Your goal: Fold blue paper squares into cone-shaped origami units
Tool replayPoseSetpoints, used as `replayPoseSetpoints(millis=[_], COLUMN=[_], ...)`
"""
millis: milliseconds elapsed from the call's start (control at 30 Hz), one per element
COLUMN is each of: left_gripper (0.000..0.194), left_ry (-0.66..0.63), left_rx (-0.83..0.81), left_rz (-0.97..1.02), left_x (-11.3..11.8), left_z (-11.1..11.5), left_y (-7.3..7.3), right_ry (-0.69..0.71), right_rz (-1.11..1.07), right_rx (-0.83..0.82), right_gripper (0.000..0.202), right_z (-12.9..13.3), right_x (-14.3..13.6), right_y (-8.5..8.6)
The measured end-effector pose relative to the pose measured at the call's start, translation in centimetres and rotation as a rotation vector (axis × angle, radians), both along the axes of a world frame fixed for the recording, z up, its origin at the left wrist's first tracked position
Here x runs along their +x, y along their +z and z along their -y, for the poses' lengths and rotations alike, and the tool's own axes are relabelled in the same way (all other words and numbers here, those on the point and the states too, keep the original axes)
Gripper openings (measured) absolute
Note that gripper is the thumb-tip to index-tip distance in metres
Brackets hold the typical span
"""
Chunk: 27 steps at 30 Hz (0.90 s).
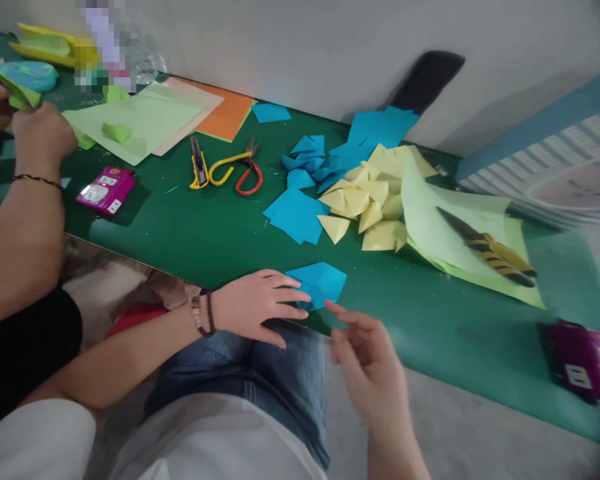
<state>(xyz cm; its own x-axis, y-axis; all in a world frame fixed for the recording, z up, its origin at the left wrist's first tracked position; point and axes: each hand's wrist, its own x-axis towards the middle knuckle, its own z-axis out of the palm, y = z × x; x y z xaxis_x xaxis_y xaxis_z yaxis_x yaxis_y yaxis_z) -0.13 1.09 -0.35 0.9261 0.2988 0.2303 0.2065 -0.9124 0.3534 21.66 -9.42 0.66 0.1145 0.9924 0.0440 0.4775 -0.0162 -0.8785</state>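
Observation:
A sheet of blue paper (325,280) with creases lies at the front edge of the green table. My left hand (260,303) rests on its left part, palm down with the fingers spread. At the paper's lower right edge is my right hand (373,363), its index finger stretched out at the paper and the other fingers curled, holding nothing I can see. Just beyond lie flat blue sheets (297,213) and folded blue pieces (305,157). Beside them is a heap of folded pale yellow pieces (363,193).
Yellow-and-red-handled pliers (237,167) and a yellow utility knife (199,163) lie mid-table. Scissors (490,247) rest on green paper (430,220). Purple devices (106,191) (587,363) sit at both sides. At left, another person's hands (43,133) hold green paper. A striped box (555,160) stands right.

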Motion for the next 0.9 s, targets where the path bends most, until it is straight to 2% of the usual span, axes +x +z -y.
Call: replayPoseSetpoints(millis=[100,333,500,600,700,800,900], left_gripper=[0.055,0.053,0.052,0.051,0.050,0.047,0.038], left_ry=[0.006,0.000,0.004,0.001,-0.003,-0.021,-0.045], left_rx=[-0.007,-0.013,-0.023,-0.020,-0.012,-0.019,-0.044], left_rz=[-0.022,-0.023,-0.019,-0.008,0.008,0.050,0.083], left_x=[0.0,0.1,0.0,0.0,-0.1,-0.2,-0.5], left_z=[0.0,0.0,0.0,0.0,0.0,-0.3,-1.0], left_y=[0.0,-0.1,-0.2,-0.2,-0.3,-0.3,-0.1], right_ry=[0.050,0.022,-0.128,-0.250,-0.261,-0.135,0.084], right_rz=[-0.182,-0.125,-0.177,-0.109,0.032,0.308,0.597], right_rx=[-0.163,-0.247,-0.285,-0.208,-0.098,0.135,0.355], right_gripper=[0.013,0.020,0.029,0.029,0.022,0.012,0.025], right_z=[1.9,1.2,0.4,-0.1,-0.5,-1.6,-3.8], right_x=[-1.3,-1.5,0.4,2.3,3.5,4.1,4.8], right_y=[-0.5,-0.3,-0.5,-0.7,-0.7,-0.7,-0.9])
